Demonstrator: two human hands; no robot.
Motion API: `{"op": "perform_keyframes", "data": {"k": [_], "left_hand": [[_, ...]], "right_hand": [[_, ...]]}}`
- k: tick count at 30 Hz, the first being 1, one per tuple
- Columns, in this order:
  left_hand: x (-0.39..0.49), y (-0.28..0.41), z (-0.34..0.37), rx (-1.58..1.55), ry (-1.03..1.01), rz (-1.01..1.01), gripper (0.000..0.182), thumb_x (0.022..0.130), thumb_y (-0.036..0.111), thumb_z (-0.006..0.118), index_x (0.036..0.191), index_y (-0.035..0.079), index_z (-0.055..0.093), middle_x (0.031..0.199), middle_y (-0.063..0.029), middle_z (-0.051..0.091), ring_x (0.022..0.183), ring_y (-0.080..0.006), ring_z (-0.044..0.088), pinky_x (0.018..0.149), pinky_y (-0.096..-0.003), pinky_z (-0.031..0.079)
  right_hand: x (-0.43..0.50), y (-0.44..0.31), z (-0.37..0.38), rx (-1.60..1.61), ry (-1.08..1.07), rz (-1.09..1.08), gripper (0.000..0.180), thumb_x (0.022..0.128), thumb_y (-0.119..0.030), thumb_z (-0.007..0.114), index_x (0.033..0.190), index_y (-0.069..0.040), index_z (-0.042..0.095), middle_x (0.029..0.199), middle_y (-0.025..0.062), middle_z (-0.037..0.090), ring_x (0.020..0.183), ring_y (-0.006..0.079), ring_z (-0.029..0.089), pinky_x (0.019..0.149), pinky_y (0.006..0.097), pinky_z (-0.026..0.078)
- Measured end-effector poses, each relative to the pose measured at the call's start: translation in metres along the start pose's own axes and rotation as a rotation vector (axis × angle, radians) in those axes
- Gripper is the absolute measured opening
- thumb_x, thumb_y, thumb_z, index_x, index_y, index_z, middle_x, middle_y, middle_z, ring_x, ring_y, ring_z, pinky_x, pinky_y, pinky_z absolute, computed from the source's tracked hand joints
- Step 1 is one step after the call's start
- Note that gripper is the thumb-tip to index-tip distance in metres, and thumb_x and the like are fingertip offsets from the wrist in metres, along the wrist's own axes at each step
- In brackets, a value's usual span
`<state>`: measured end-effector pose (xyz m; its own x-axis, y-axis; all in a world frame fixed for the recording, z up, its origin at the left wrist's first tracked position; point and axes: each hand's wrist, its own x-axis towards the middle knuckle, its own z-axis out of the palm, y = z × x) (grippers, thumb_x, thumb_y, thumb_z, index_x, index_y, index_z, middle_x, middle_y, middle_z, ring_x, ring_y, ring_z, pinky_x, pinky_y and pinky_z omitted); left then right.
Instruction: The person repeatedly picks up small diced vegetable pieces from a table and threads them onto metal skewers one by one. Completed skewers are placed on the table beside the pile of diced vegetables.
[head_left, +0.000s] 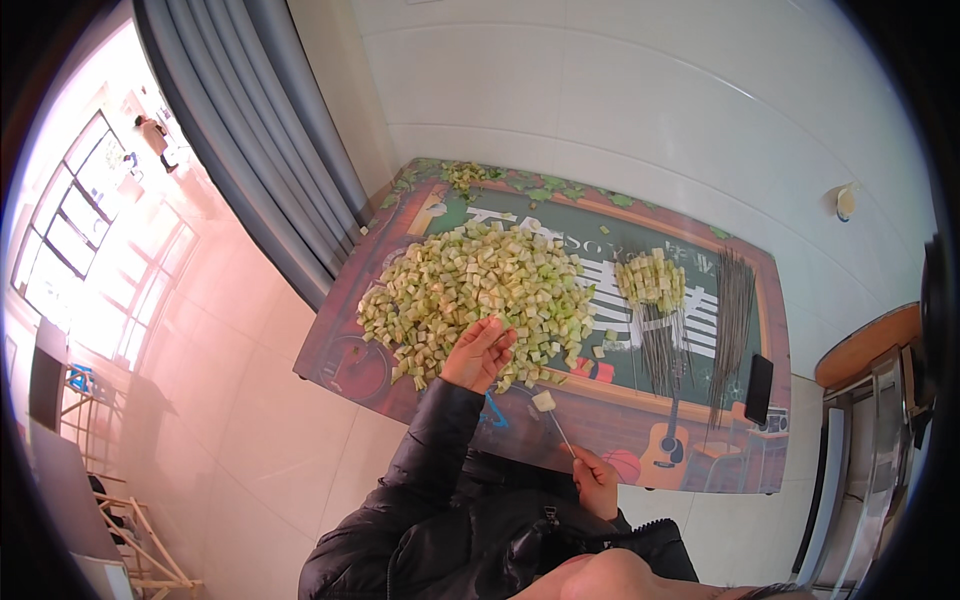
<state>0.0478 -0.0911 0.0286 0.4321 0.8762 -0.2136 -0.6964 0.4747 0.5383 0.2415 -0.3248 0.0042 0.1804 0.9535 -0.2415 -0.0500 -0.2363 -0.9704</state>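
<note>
My left hand (478, 355) reaches over the near edge of a big heap of pale green vegetable cubes (480, 277), its thumb and fingertips pinched on a green cube (504, 322). In my right hand (596, 480), at the table's near edge, is a thin metal skewer (561, 433) that points up and to the left. One pale cube (544, 401) is stuck on its tip. Right of the heap lies a bunch of skewers loaded with cubes (651, 280), their bare ends towards me. Farther right is a bundle of bare skewers (731, 322).
All this lies on a table with a printed top (435, 416). A black phone (759, 390) rests near its right edge, and green scraps (465, 176) sit at the far left corner. A grey curtain (262, 135) hangs at the left; a person (154, 140) stands far off beyond it.
</note>
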Motion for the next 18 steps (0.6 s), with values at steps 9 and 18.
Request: {"op": "perform_keyframes", "data": {"k": [9, 18], "left_hand": [[0.000, -0.004, -0.001, 0.055, -0.011, 0.017, 0.004, 0.096, 0.014, 0.062, 0.100, 0.013, 0.063, 0.097, -0.0018, 0.067, 0.094, -0.0140, 0.066, 0.075, -0.0286, 0.054], [-0.003, -0.020, -0.004, 0.154, -0.001, -0.061, 0.008, 0.095, 0.019, 0.064, 0.100, 0.012, 0.063, 0.100, -0.0037, 0.069, 0.096, -0.0152, 0.067, 0.077, -0.0284, 0.052]], "right_hand": [[0.000, -0.001, 0.000, -0.006, 0.013, -0.033, 0.031, 0.099, -0.006, 0.048, 0.125, -0.006, 0.065, 0.069, -0.0083, 0.043, 0.060, 0.0016, 0.035, 0.054, 0.0189, 0.029], [0.000, 0.002, 0.000, 0.033, 0.023, -0.042, 0.031, 0.099, -0.006, 0.048, 0.125, -0.006, 0.065, 0.069, -0.0081, 0.043, 0.061, 0.0017, 0.036, 0.055, 0.0186, 0.030]]}}
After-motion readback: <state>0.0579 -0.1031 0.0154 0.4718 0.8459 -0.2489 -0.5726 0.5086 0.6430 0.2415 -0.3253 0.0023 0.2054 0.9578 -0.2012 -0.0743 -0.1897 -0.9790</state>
